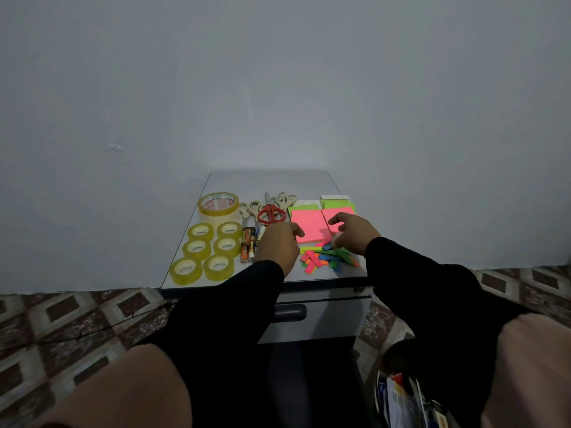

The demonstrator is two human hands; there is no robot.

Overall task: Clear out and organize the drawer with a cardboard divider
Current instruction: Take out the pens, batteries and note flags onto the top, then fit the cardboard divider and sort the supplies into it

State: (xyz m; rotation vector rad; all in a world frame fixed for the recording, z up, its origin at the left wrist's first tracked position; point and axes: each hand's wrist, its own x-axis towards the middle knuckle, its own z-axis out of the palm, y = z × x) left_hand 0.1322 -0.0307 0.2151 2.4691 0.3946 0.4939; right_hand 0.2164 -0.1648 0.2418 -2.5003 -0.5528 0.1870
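Stationery lies sorted on the grey cabinet top [272, 180]. Several small yellow tape rolls [206, 252] sit at the left with a large roll [218, 207] behind them. Batteries and pens [248, 244] lie beside red scissors [271, 211] and pale scissors [249, 208]. Pink sticky note pads [306, 225] rest on green ones [304, 207]. My left hand [278, 245] touches the left pink pad's edge. My right hand [353, 231] hovers over the right pink pad, fingers apart, above a pile of small coloured strips [327, 260]. The drawer front [327, 316] below is closed.
A white wall stands close behind the cabinet. Patterned floor tiles [77, 319] spread on both sides. My knees fill the bottom corners. A bag or bin holding papers [408, 400] sits at the lower right on the floor.
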